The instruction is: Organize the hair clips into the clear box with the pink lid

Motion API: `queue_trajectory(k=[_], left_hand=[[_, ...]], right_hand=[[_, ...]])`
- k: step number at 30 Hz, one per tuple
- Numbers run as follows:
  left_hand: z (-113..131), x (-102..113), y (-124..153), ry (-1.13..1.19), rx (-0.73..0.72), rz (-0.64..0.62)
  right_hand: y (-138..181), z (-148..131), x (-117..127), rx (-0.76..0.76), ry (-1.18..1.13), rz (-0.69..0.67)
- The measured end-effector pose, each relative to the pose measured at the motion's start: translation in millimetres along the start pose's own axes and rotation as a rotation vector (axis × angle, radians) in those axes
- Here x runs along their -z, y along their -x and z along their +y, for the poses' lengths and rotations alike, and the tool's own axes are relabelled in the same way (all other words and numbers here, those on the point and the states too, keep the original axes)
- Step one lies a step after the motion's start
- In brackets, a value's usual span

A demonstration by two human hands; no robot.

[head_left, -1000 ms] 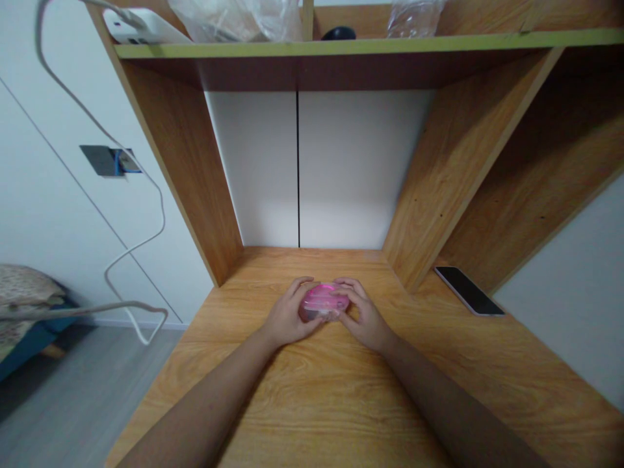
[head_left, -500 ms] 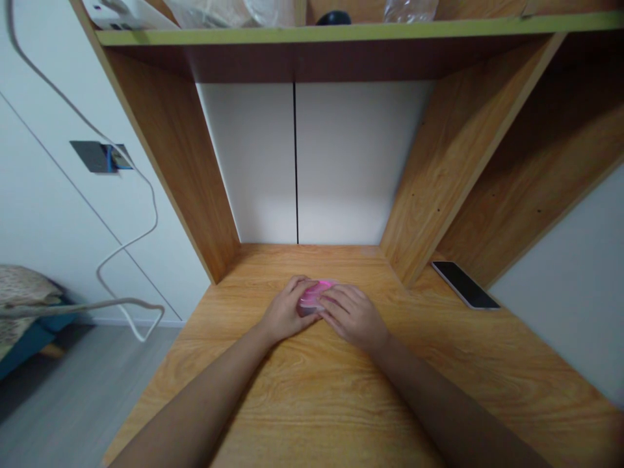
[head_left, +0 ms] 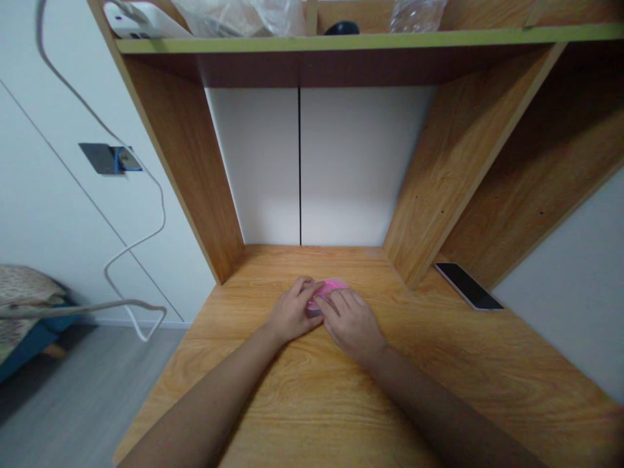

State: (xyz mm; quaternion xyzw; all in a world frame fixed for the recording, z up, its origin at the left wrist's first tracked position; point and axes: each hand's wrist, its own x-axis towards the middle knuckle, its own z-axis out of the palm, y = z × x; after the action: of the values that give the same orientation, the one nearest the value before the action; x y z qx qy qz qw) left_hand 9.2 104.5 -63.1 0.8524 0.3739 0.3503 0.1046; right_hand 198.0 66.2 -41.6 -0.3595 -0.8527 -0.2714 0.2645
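Note:
A small pink translucent plastic case lies on the wooden desk near its middle. My left hand curls round the case's left side, fingers bent against it. My right hand lies over the top and right of the case, its fingers pressed down on the lid. Most of the case is hidden under the two hands; only a pink strip shows between the fingers.
A dark phone lies face up on the desk at the right, under the side shelf. Wooden side panels and an upper shelf with plastic bags enclose the nook. A white cable hangs at the left by a wall socket.
My right hand has slid from the case's right side onto its top, covering most of the pink lid. My left hand stays on the left side.

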Motion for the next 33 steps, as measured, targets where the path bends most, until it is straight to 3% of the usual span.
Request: queue_trajectory(k=[6,21,26,30,33], left_hand=[[4,-1,0,-0.044,0.025,-0.008],[3,-4,0,-0.052,0.03,0.007],[3,-3,0,-0.047,0.019,0.012],[2,-3,0,-0.05,0.009,0.005],[0,-3,0,-0.014,0.007,0.022]], right_hand=[[2,-5,-7,0.079,-0.003,0.102],[1,-6,-2,0.046,-0.047,0.048],[2,-2,-4,0.07,-0.075,0.09],[4,5,-4,0.083,-0.172,0.095],[5,12,-3,0.072,-0.279,0.021]])
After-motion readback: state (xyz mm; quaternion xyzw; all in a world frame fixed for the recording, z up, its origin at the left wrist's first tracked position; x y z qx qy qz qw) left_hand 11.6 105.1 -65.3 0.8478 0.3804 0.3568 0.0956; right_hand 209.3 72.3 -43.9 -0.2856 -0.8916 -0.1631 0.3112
